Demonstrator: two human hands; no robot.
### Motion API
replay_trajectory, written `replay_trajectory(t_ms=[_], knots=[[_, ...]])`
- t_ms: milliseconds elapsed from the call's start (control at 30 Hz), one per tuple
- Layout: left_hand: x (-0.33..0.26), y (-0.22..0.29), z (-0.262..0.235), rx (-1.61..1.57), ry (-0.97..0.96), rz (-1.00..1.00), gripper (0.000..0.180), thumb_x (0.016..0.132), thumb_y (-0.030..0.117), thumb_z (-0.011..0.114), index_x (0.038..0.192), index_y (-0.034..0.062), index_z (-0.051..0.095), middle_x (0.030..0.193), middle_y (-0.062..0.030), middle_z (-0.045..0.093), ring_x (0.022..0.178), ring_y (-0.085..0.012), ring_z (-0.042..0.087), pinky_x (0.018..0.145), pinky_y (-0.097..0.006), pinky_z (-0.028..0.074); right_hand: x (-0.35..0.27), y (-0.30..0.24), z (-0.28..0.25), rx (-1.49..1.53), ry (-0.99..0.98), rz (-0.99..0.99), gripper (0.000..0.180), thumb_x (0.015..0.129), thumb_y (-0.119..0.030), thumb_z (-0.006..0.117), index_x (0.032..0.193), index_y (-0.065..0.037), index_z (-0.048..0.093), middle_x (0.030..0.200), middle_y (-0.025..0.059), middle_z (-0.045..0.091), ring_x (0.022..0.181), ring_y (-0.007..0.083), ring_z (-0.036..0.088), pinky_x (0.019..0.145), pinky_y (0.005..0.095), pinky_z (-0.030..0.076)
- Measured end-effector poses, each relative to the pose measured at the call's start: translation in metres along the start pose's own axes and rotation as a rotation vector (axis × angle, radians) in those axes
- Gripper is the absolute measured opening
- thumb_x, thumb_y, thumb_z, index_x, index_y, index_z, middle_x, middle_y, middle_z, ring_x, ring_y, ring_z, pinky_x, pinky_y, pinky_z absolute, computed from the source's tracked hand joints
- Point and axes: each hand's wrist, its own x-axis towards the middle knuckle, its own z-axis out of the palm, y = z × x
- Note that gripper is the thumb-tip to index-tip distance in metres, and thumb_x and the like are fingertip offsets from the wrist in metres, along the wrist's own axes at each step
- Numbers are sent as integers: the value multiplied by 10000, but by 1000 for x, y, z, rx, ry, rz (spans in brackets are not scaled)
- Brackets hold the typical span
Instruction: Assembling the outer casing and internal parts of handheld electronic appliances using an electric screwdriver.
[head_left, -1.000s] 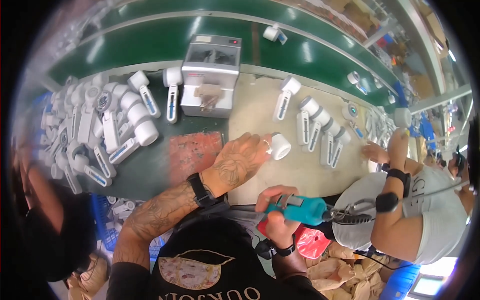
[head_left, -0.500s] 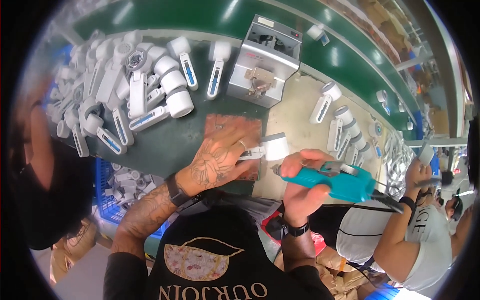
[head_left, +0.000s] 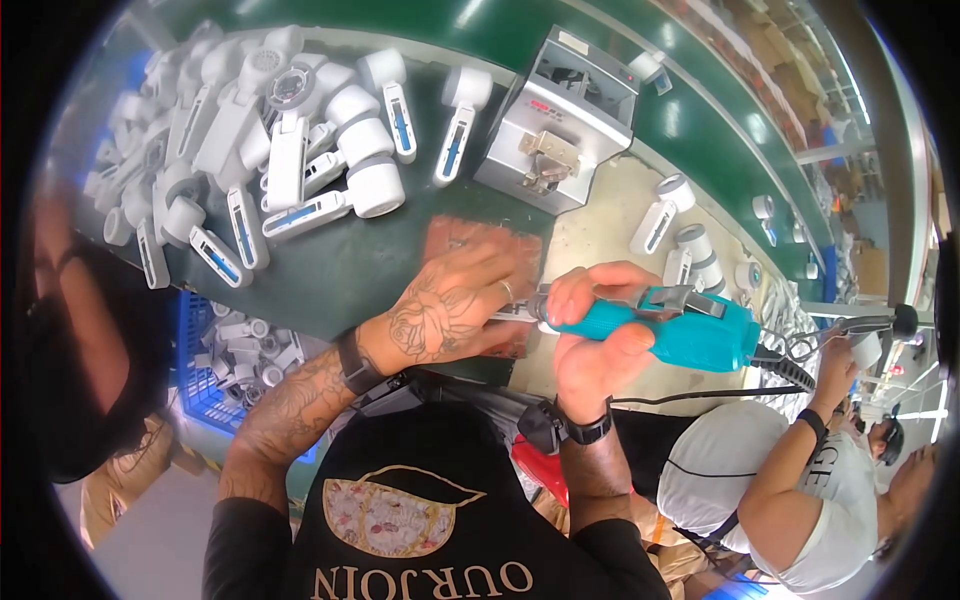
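Observation:
My left hand (head_left: 450, 300) holds a white handheld fan (head_left: 514, 311) down on a reddish-brown pad (head_left: 462, 234). Only a bit of the fan's handle shows; its round head is hidden behind my right hand. My right hand (head_left: 592, 345) grips a teal electric screwdriver (head_left: 690, 338), lying nearly level with its nose toward the left. That nose is at the fan handle, close to my left fingers. Whether the bit touches a screw cannot be seen. A black cable (head_left: 785, 370) trails from the screwdriver's back end.
Many similar white fans (head_left: 300, 150) lie heaped at the far left; several more (head_left: 662, 215) line the right. A grey metal screw feeder (head_left: 560, 125) stands behind the pad. A blue crate (head_left: 192, 350) of parts sits lower left. Co-workers flank me; one wears a white shirt (head_left: 735, 465).
My right hand has brought the screwdriver left, its nose now at the fan handle and the fan's head covered. My left hand still holds the fan on the pad. The view has shifted slightly.

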Motion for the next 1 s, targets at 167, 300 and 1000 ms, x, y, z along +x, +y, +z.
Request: replay_trajectory(t_ms=[167, 300, 1000], knots=[[-3, -2, 1, -32, 20, -44, 374, 690, 120, 888, 961, 95, 633, 1028, -73, 667, 955, -316, 653, 812, -436, 555, 3, 2, 1, 20, -20, -6, 817, 918, -748, 620, 1160, 30, 565, 665, 64, 550, 562, 196, 537, 534, 354, 454], [-2, -8, 2, -70, 41, 72, 368, 689, 105, 889, 901, 103, 588, 992, -64, 672, 907, -312, 656, 768, -424, 549, 5, 2, 1, 20, -30, -11, 830, 914, -746, 626, 1180, 38, 563, 654, 58, 545, 556, 198, 541, 531, 356, 461], [5, 0, -9, -105, -88, -101, 385, 769, 223, 857, 1100, 55, 756, 1152, -117, 704, 1141, -344, 622, 986, -462, 528, 16, -10, 1, 8, 50, -11, 810, 927, -757, 605, 1170, 14, 558, 689, 61, 543, 598, 198, 547, 550, 364, 463]])
